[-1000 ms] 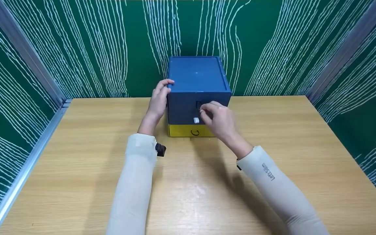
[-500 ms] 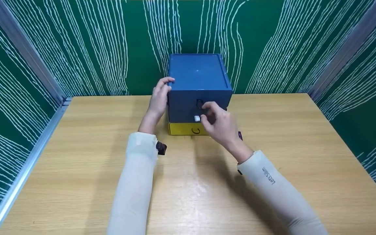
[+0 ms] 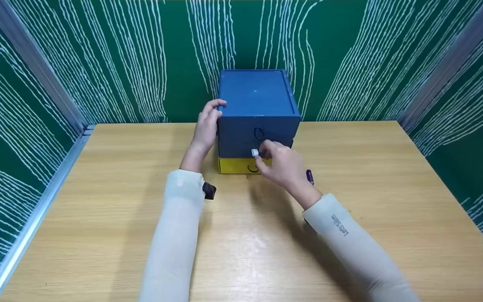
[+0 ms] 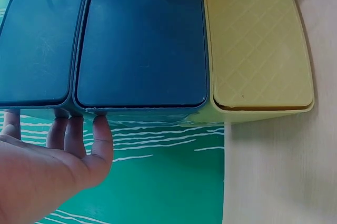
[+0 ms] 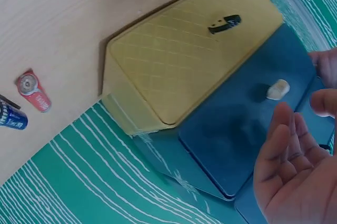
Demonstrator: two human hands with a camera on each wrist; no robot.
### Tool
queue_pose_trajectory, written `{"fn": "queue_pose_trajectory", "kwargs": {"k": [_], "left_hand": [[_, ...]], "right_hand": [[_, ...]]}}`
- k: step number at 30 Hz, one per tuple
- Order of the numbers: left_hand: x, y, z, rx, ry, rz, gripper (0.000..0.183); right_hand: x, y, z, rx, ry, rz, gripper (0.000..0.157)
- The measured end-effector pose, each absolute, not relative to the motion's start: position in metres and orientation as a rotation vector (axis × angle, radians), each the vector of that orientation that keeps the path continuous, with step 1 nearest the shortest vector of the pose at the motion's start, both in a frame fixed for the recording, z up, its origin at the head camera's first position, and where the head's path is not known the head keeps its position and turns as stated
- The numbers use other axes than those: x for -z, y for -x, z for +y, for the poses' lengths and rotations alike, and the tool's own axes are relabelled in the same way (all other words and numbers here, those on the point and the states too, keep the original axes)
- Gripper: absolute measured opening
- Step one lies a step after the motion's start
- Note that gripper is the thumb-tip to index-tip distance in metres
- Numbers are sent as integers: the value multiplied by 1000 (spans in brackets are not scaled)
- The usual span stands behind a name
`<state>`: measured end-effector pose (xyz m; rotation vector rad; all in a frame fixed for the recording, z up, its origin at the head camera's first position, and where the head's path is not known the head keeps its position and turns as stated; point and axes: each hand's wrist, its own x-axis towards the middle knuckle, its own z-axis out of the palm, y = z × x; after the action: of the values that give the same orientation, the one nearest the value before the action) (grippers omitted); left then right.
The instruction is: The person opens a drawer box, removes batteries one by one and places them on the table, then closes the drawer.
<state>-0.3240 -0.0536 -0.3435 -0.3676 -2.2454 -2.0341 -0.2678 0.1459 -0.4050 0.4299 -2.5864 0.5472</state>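
A stack of drawers stands against the back wall: a blue top drawer [image 3: 237, 128] with a black loop handle [image 3: 259, 134], a blue middle drawer [image 4: 145, 39] with a white knob [image 5: 278, 89], and a yellow bottom drawer [image 3: 233, 165]. My left hand [image 3: 206, 126] rests on the stack's left side, fingertips at the upper edge. In the left wrist view its fingers [image 4: 102, 139] are straight against the side. My right hand [image 3: 281, 163] is at the white knob, thumb and fingers spread apart; the right wrist view shows a gap between them and the knob.
A small purple cylinder [image 3: 310, 177] lies on the wooden table [image 3: 233, 235], right of the stack. The right wrist view shows a red cylinder [image 5: 37, 95] with a silver end and a blue one [image 5: 13, 116]. Green walls with white lines surround the table.
My right hand has let go of the black loop handle and moved down to the white knob. My left hand stays on the stack's side.
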Motion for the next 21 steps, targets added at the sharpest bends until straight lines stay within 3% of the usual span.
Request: {"fn": "queue_pose_trajectory", "kwargs": {"k": [6, 21], "left_hand": [[332, 312, -51, 2039, 338, -2270, 34], [353, 335, -54, 2013, 348, -2241, 30]], "right_hand": [[410, 273, 143, -577, -415, -2611, 15], [413, 282, 132, -520, -440, -2694, 15]]}}
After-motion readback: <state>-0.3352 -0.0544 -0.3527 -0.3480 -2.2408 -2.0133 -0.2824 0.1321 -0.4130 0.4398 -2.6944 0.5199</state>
